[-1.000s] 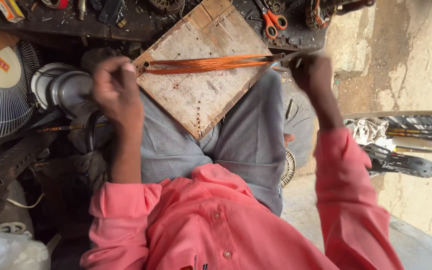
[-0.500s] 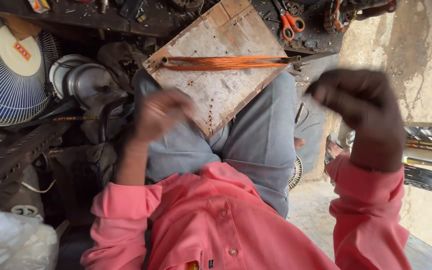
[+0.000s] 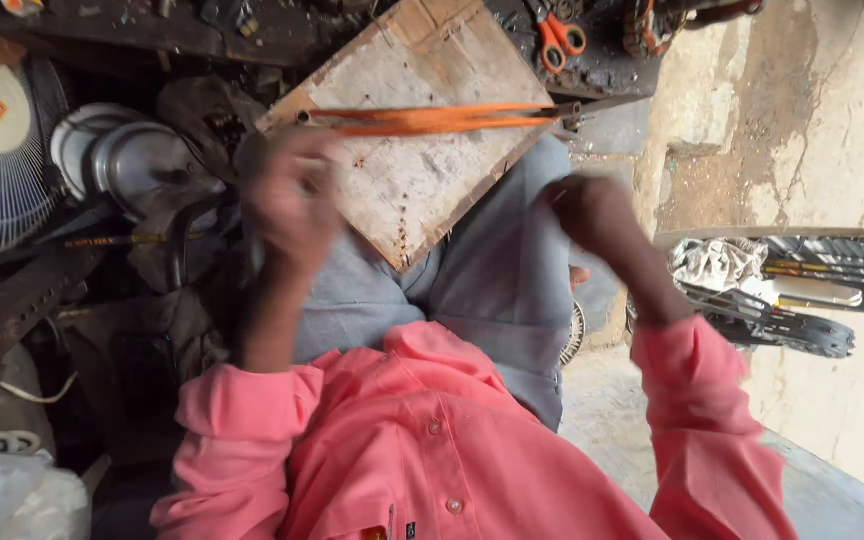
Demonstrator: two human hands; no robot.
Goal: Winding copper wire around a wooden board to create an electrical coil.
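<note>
Copper wire bundle (image 3: pixel 432 120) lies stretched across the wooden board (image 3: pixel 422 190) on the person's lap, long axis running left-right, w/ ends pinned at the board's edges. Left hand (image 3: pixel 292 200) is blurred, just below the bundle's left end & nearer to it; grip can't tell. Right hand (image 3: pixel 592 215) sits lower right, fingers curled together, maybe pinching a thin strand.
</note>
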